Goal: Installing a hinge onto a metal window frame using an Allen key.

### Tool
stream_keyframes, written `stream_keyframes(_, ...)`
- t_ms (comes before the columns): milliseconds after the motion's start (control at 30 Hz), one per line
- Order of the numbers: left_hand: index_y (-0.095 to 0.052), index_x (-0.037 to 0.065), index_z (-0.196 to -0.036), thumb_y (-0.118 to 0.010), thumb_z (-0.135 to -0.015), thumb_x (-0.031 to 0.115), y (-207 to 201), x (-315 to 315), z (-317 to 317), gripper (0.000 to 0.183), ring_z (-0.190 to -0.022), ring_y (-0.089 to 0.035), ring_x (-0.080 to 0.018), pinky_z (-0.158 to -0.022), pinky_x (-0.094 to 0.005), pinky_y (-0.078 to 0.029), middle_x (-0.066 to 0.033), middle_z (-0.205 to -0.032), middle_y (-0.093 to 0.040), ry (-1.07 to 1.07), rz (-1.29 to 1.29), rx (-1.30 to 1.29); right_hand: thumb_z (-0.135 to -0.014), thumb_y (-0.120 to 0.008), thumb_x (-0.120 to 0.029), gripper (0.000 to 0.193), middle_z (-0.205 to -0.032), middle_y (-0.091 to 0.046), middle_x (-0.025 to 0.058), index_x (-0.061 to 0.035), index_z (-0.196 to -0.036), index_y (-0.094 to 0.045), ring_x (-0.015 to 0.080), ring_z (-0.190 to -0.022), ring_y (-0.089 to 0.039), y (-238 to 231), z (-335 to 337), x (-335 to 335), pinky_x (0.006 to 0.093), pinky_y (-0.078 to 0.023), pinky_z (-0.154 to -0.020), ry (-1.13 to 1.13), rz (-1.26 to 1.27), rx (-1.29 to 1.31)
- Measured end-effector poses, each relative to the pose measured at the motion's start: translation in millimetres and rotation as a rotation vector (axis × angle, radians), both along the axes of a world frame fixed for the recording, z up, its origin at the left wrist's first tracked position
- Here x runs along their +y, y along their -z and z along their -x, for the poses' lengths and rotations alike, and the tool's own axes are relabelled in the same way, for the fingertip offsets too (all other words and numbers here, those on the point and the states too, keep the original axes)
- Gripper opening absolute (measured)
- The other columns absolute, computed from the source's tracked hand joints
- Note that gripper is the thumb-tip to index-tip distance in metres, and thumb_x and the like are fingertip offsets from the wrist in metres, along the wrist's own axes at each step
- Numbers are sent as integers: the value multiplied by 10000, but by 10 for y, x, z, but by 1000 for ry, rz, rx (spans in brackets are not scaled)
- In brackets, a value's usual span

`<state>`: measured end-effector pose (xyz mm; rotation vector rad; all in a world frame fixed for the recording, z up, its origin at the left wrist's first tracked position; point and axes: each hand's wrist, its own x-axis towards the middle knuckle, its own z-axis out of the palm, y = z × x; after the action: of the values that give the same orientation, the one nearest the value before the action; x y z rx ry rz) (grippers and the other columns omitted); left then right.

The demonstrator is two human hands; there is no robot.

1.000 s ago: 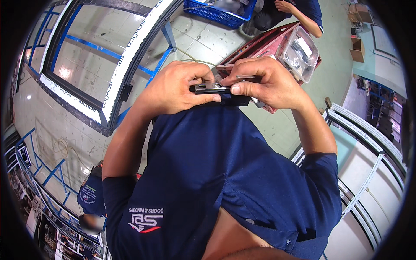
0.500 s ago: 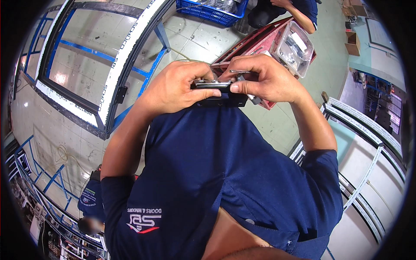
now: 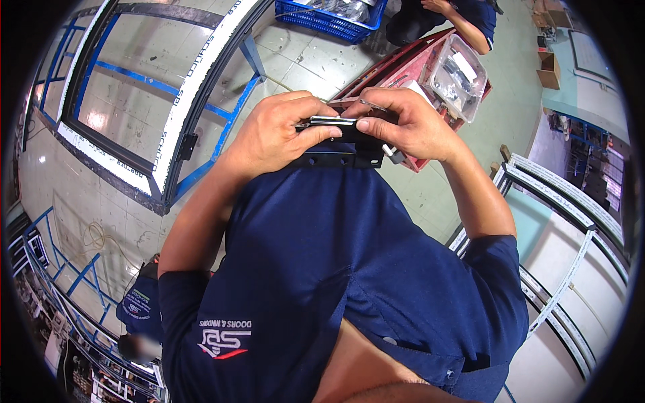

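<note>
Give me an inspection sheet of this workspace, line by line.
Surface: pale tiled floor; no bench under the hands.
Job's things: black metal bracket with a thin silver strip on top, held at chest height.
Clutter: red tray with a clear plastic box; blue crate.
Grippers: left hand and right hand both pinch the bracket from either end.
Cables: loose pale cord on the floor.
Surroundings: large window frame on blue trestles; white frames stacked at right; another person by the tray.
</note>
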<state>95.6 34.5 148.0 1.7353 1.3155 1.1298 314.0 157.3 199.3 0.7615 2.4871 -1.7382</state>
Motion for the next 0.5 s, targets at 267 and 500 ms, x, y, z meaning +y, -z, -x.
stream_keyframes(267, -703, 42, -911, -814, -805, 184, -94, -36, -3, 210, -707, -609, -246, -635, -356, -468, -82, -787, -637, 4, -17, 76, -947, -703, -153, 203, -869, -638, 21, -11, -1092, -690, 82, -776, -599, -114, -2, -78, 243, -489, -661, 63, 162, 1)
stream_keyframes(500, -686, 48, -901, -822, -788, 193, -5, -35, 19, 229, -719, -593, -274, -641, -374, -464, -84, -762, -601, 45, -109, 175, -910, -716, -88, 189, -885, -646, 55, 0, -1073, -681, 164, -829, -617, 117, -34, -63, 310, -497, -752, -72, 20, 142)
